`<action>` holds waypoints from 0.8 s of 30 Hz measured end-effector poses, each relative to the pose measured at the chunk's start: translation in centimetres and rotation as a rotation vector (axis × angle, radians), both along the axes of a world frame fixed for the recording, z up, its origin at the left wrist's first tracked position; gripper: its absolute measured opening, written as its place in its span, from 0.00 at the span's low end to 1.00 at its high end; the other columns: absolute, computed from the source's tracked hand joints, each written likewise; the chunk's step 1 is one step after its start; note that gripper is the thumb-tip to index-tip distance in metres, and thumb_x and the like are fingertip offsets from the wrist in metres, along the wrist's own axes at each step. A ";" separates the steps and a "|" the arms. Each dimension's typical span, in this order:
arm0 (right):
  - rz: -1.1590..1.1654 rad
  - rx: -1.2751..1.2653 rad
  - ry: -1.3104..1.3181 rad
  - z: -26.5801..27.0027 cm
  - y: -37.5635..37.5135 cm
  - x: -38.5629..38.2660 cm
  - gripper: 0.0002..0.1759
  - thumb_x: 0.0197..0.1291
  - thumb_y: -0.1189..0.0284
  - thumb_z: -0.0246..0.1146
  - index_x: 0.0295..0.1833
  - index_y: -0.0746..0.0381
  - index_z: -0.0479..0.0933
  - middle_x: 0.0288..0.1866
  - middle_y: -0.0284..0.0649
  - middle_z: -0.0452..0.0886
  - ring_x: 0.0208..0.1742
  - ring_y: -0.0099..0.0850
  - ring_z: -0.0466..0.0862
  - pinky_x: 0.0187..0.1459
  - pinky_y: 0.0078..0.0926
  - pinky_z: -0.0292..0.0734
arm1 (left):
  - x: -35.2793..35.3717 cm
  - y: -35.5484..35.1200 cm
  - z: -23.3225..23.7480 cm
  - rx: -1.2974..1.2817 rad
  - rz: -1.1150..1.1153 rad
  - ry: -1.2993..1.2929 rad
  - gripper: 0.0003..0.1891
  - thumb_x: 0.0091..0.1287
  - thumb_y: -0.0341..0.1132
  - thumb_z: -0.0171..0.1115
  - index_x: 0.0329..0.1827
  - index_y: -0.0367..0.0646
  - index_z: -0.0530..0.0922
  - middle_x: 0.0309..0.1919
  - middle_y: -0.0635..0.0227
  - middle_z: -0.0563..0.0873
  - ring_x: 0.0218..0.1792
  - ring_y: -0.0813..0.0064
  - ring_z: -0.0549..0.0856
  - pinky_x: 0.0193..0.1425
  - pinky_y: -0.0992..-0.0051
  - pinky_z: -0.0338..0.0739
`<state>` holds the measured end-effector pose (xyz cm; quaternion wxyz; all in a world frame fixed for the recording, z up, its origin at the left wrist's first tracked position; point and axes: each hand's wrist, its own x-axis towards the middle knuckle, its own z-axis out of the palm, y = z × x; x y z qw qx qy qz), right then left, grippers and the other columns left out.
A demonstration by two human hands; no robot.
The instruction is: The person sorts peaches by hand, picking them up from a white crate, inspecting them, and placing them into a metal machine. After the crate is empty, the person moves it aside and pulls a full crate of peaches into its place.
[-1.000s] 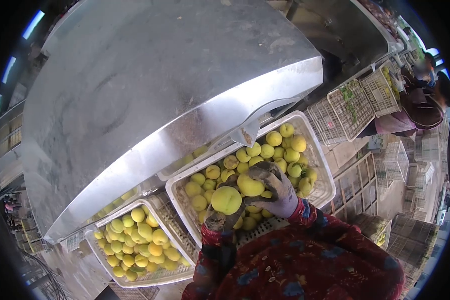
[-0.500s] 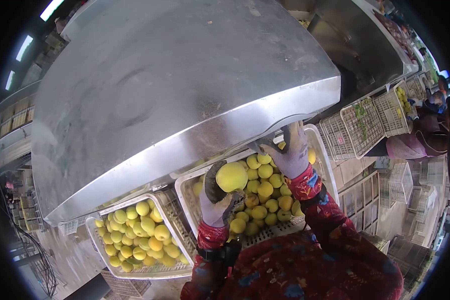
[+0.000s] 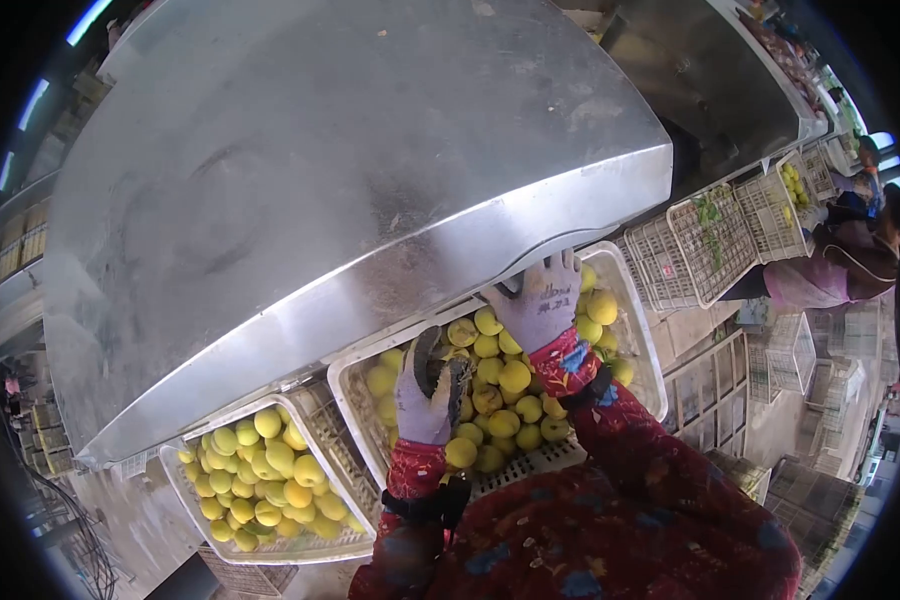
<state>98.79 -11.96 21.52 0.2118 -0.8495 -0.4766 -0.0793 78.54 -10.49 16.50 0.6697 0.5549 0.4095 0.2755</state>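
Observation:
A white plastic crate (image 3: 653,352) of yellow peaches (image 3: 515,377) stands in front of me, partly under the metal table edge. My left hand (image 3: 425,398), in a light glove with dark fingers, is above the crate's left half. Its thumb and fingers are apart, with no peach between them. Over the far side of the crate is my right hand (image 3: 542,300), also gloved, palm down. Its fingers stretch toward the table's underside, and the thumb points left. Peaches lie beneath and beside both hands.
A broad metal table (image 3: 300,170) overhangs the crates. A second crate (image 3: 322,460) of peaches (image 3: 260,470) sits to the left. Stacked crates (image 3: 705,245) line the right, one with green leaves, near another person (image 3: 820,270).
The large peach in my left hand has left it, and the hand is open. My right hand has shifted left over the crate. The whole view has moved slightly.

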 end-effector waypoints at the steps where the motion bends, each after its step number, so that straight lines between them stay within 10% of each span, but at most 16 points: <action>1: 0.038 -0.045 0.053 -0.5 0.6 0.4 0.36 0.47 0.52 0.76 0.57 0.61 0.74 0.51 0.49 0.77 0.53 0.47 0.77 0.55 0.46 0.71 | -0.8 -0.2 -1.9 -0.007 -0.017 0.102 0.24 0.72 0.28 0.59 0.70 0.35 0.68 0.57 0.61 0.81 0.48 0.77 0.82 0.53 0.77 0.79; 8: 0.117 0.314 0.429 0.4 -4.9 1.8 0.25 0.55 0.59 0.71 0.53 0.62 0.76 0.48 0.49 0.81 0.45 0.48 0.83 0.48 0.43 0.78 | 3.7 -3.6 -9.3 0.175 -0.544 0.725 0.37 0.59 0.51 0.68 0.71 0.45 0.69 0.61 0.46 0.77 0.59 0.50 0.80 0.62 0.56 0.76; 10: 0.167 -0.112 0.478 -1.9 -6.8 3.1 0.29 0.55 0.59 0.71 0.56 0.64 0.72 0.53 0.54 0.80 0.46 0.48 0.85 0.46 0.39 0.80 | 5.9 -5.7 -12.8 0.244 -0.702 0.742 0.41 0.58 0.53 0.68 0.73 0.47 0.65 0.65 0.44 0.73 0.61 0.48 0.78 0.63 0.55 0.75; 13: 0.034 -0.559 0.590 -10.5 -7.5 3.8 0.34 0.53 0.58 0.72 0.60 0.65 0.69 0.55 0.56 0.78 0.52 0.50 0.82 0.52 0.39 0.79 | 7.1 -7.1 -14.4 0.299 -0.874 0.733 0.46 0.54 0.51 0.71 0.75 0.47 0.60 0.68 0.42 0.68 0.62 0.44 0.77 0.64 0.54 0.75; 17: 0.167 -0.445 0.336 -29.5 -7.8 3.7 0.45 0.48 0.57 0.74 0.66 0.66 0.63 0.56 0.58 0.76 0.58 0.53 0.78 0.59 0.42 0.75 | 4.5 -5.7 -13.5 0.073 -0.517 0.480 0.40 0.57 0.44 0.72 0.71 0.43 0.64 0.64 0.45 0.72 0.61 0.48 0.79 0.63 0.56 0.77; 19: 0.153 -0.491 0.640 -22.4 -6.7 2.8 0.45 0.47 0.60 0.75 0.67 0.66 0.63 0.56 0.56 0.75 0.59 0.53 0.77 0.60 0.42 0.75 | 1.2 -4.9 -16.6 -0.156 -0.212 0.188 0.37 0.58 0.42 0.72 0.68 0.40 0.67 0.61 0.47 0.75 0.59 0.50 0.80 0.62 0.57 0.78; 24: 0.451 -0.244 0.865 -7.3 -7.6 0.2 0.45 0.44 0.67 0.77 0.68 0.65 0.66 0.59 0.52 0.74 0.61 0.51 0.75 0.61 0.42 0.74 | -0.5 -0.9 -3.6 -0.815 0.047 -0.477 0.34 0.64 0.39 0.69 0.71 0.40 0.65 0.65 0.53 0.74 0.67 0.53 0.75 0.70 0.49 0.72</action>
